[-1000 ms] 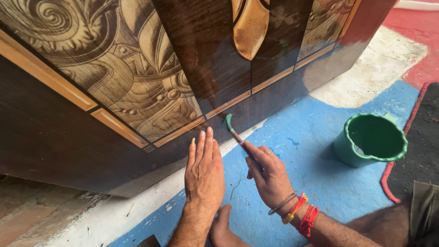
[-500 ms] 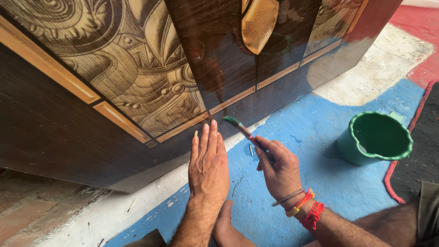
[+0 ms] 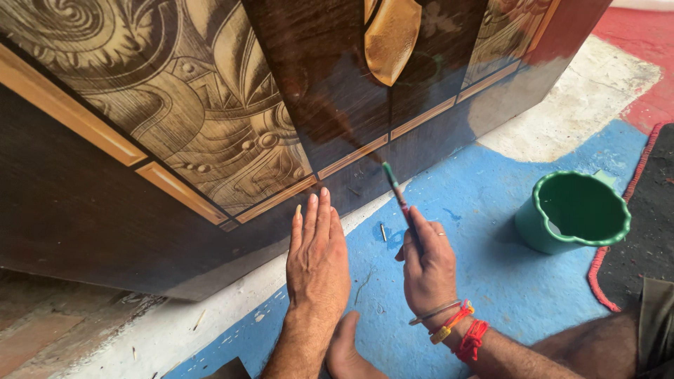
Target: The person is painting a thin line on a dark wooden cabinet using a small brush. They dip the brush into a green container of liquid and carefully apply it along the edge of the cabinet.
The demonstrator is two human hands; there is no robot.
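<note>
A large dark wooden door with carved golden panels lies across the floor, its surface glossy near the middle. My left hand rests flat, fingers together, against the door's lower edge. My right hand grips a thin paintbrush with a green tip, held nearly upright with the tip close to the door's dark lower rail. Red and orange threads and a metal bangle circle my right wrist.
A green plastic bucket stands on the blue-painted floor to the right. A dark mat with red edging lies at the far right. My bare foot and knee show at the bottom.
The right hand has swung the brush from pointing left along the door's edge to pointing almost straight up. The left hand has stayed pressed on the door.
</note>
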